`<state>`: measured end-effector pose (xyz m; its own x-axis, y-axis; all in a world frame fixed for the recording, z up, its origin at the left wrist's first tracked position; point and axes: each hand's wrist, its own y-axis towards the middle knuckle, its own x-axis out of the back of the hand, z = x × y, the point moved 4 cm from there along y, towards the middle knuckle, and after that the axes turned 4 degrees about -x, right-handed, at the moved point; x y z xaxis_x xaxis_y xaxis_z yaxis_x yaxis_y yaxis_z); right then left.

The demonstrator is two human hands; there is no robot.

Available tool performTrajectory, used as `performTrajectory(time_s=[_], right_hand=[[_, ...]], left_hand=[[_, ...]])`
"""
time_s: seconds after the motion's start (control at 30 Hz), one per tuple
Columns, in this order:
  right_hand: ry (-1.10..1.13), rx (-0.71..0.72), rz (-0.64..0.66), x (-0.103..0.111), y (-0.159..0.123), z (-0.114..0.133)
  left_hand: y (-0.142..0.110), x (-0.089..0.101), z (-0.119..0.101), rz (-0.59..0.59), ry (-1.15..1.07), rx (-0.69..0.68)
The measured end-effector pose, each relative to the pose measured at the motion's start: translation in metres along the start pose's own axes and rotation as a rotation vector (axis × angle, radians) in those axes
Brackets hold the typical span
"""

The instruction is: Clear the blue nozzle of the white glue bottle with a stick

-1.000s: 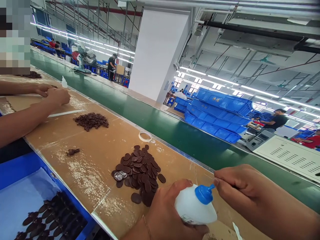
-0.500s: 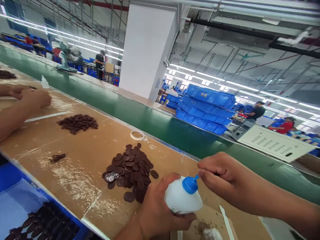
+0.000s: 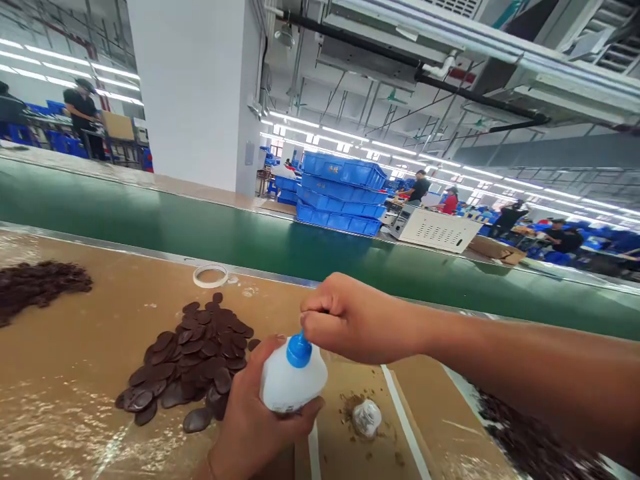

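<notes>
My left hand (image 3: pixel 250 417) is wrapped round a small white squeeze bottle (image 3: pixel 290 380) with a blue nozzle cap (image 3: pixel 299 349), held upright over the brown work surface (image 3: pixel 100 400). My right hand (image 3: pixel 350 320) is closed just above the nozzle tip, with thumb and fingers pinched on something too small to make out. A pile of dark brown oval discs (image 3: pixel 193 353) lies just left of the bottle.
A green conveyor belt (image 3: pixel 250 240) runs behind the work surface. A white tape ring (image 3: pixel 211 275) lies near its edge. Another brown pile (image 3: pixel 35 283) sits at the left and dark pieces (image 3: pixel 525 440) at the right. A crumpled white scrap (image 3: pixel 367 417) lies below my right hand. Stacked blue crates (image 3: pixel 340 193) and other people stand beyond.
The view has swung to the right, so the neighbouring person's arms and the blue bin have left the frame. My hands keep the same hold on the bottle and nozzle.
</notes>
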<state>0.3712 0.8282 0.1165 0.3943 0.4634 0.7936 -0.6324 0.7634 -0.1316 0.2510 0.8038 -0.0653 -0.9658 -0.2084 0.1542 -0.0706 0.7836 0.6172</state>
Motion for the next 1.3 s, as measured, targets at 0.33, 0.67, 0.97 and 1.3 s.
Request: performTrajectory(time_s=[0.33,0.67,0.97,1.3], right_hand=[[-0.595,0.189,-0.091,-0.006,-0.007,0.019],[-0.149,-0.052,0.117,0.008,0.005,0.005],[-0.182,0.109,-0.326,0.066,-0.020,0.031],[-0.296,0.201,-0.054,0.001,-0.014,-0.005]], left_hand=[[-0.005,-0.009,0.007,-0.008,-0.019,0.223],[0.002,-0.007,-0.001,0.065,-0.030,0.205],[-0.004,-0.005,0.006,0.054,0.049,0.283],[0.003,-0.007,-0.003,0.063,-0.090,0.215]])
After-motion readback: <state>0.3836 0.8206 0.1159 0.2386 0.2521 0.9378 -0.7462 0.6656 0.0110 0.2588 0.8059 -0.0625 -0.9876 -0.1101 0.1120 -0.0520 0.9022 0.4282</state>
